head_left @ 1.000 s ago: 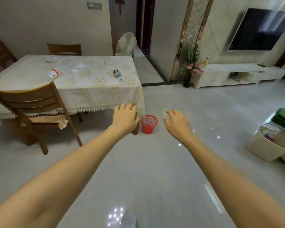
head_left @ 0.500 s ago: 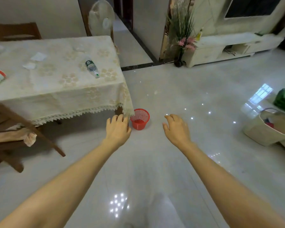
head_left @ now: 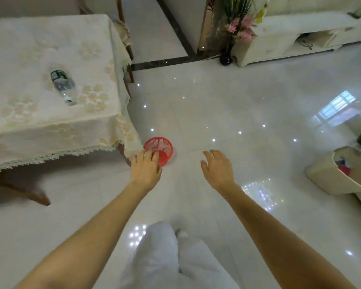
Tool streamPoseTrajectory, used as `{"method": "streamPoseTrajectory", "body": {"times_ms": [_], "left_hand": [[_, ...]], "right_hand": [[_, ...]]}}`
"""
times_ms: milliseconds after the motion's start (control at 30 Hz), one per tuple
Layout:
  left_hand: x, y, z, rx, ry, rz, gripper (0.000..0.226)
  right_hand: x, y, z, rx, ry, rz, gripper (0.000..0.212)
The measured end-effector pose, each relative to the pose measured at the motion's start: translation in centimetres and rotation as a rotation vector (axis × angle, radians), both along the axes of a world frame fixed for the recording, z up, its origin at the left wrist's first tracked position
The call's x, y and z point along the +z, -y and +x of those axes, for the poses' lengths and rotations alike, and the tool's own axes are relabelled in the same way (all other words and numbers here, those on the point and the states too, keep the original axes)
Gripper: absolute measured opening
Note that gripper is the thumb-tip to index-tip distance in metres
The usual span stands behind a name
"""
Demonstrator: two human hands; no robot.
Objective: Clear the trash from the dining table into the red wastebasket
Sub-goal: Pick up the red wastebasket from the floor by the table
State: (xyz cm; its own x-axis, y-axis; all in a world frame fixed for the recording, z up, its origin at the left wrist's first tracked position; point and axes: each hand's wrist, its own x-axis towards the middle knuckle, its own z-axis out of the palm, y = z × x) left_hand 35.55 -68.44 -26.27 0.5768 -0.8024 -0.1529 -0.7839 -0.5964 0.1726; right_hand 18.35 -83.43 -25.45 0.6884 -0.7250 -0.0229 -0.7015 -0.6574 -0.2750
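The small red mesh wastebasket [head_left: 161, 147] stands on the floor by the near right corner of the dining table [head_left: 39, 126]. A clear plastic bottle [head_left: 63, 84] with a green label lies on its side on the cream tablecloth. My left hand [head_left: 145, 168] is stretched out in front of the basket's near rim, fingers apart, holding nothing. To the right of the basket, my right hand [head_left: 218, 167] hovers over the floor, open and empty. The rest of the tabletop lies outside the view.
A glossy white tiled floor [head_left: 227, 113] spreads to the right. A beige basket [head_left: 329, 178] with coloured items stands at the right edge. A dark vase of pink flowers [head_left: 230, 49] and a white TV cabinet [head_left: 290, 38] are at the back. A chair leg [head_left: 27, 195] shows lower left.
The view has come closer to the table corner and tilted down. Both hands have neared the red wastebasket, the left one now overlapping its rim. The cup and papers have left the view.
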Motion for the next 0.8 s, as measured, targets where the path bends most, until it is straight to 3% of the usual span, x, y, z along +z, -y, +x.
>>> {"method": "streamPoseTrajectory", "body": {"times_ms": [267, 567, 800], "left_hand": [[-6.8, 9.5, 5.4, 0.062, -0.077, 0.061, 0.047], [-14.7, 16.6, 11.9, 0.275, -0.185, 0.149, 0.053], [-26.4, 21.2, 15.9, 0.464, -0.283, 0.174, 0.053]], "right_hand": [[-6.2, 9.9, 6.8, 0.064, -0.092, 0.065, 0.035], [-13.7, 18.0, 16.5, 0.241, -0.243, 0.193, 0.042], [-25.3, 23.3, 23.7, 0.431, -0.323, 0.259, 0.044]]}}
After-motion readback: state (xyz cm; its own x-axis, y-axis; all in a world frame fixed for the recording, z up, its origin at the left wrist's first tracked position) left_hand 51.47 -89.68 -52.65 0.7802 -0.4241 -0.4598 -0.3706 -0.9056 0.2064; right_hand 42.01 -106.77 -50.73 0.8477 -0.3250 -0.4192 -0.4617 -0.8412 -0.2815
